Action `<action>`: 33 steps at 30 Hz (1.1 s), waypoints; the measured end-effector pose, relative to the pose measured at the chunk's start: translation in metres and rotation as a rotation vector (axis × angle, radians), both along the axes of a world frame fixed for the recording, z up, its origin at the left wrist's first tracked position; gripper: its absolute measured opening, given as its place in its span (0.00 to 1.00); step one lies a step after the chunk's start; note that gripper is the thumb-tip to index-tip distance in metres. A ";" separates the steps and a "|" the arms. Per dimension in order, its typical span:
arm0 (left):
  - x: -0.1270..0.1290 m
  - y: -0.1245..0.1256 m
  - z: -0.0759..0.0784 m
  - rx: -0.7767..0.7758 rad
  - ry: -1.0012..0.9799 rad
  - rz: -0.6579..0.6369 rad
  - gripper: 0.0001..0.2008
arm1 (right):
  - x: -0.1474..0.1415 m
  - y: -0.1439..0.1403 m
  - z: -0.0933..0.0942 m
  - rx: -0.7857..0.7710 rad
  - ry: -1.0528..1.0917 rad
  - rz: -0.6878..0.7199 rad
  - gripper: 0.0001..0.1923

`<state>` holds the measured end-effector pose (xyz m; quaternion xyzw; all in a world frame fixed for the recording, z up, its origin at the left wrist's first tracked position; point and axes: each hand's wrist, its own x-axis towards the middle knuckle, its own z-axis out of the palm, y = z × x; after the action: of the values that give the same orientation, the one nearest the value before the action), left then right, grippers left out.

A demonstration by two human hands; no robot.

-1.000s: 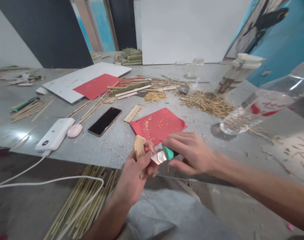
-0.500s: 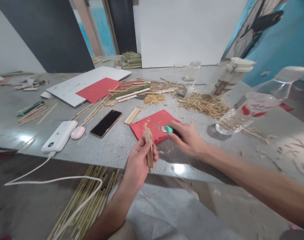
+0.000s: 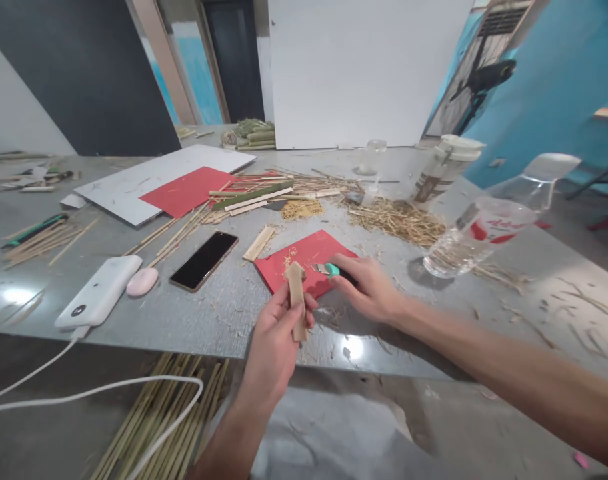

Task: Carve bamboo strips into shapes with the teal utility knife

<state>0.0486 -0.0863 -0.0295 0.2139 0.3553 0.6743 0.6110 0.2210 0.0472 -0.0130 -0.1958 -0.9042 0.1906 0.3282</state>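
Note:
My left hand [image 3: 279, 327] is closed around a small flat piece of wood or bamboo [image 3: 297, 293], whose carved, wider head points away from me. Held in my right hand [image 3: 367, 283] is a utility knife [image 3: 333, 270] with a teal and black handle. Its short blade points left toward the wooden piece, with a gap between them. Beneath both hands lies a red sheet [image 3: 317, 250] sprinkled with pale shavings [image 3: 288, 257]. A flat wooden strip [image 3: 259, 243] rests just left of that sheet.
A phone [image 3: 204, 261], a white power bank [image 3: 99, 291] with a cable and a pink case [image 3: 142, 282] lie left. To the right stand a water bottle [image 3: 499, 220] and a tumbler [image 3: 441, 170] near a straw pile [image 3: 397, 221]. Bamboo sticks [image 3: 254, 197] lie behind.
The camera view has shifted a little. The wooden piece has turned slightly in my left hand, showing its broad face more. The knife stays close to it in my right hand.

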 end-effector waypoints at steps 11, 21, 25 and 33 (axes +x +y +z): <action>-0.006 0.001 -0.002 0.011 -0.088 -0.062 0.11 | -0.002 0.001 -0.002 -0.011 -0.014 -0.068 0.17; -0.008 -0.002 -0.001 0.039 -0.107 -0.105 0.11 | -0.001 -0.001 -0.002 0.084 -0.023 -0.066 0.18; -0.007 -0.002 0.003 0.072 -0.131 -0.121 0.12 | -0.002 0.006 -0.003 0.102 -0.014 -0.091 0.18; -0.011 -0.007 0.005 0.098 -0.059 -0.207 0.18 | 0.004 0.017 0.013 0.127 0.018 -0.162 0.18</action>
<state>0.0378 -0.0931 -0.0250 0.2592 0.2796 0.6300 0.6765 0.2250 0.0643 -0.0002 -0.2453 -0.8926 0.1076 0.3625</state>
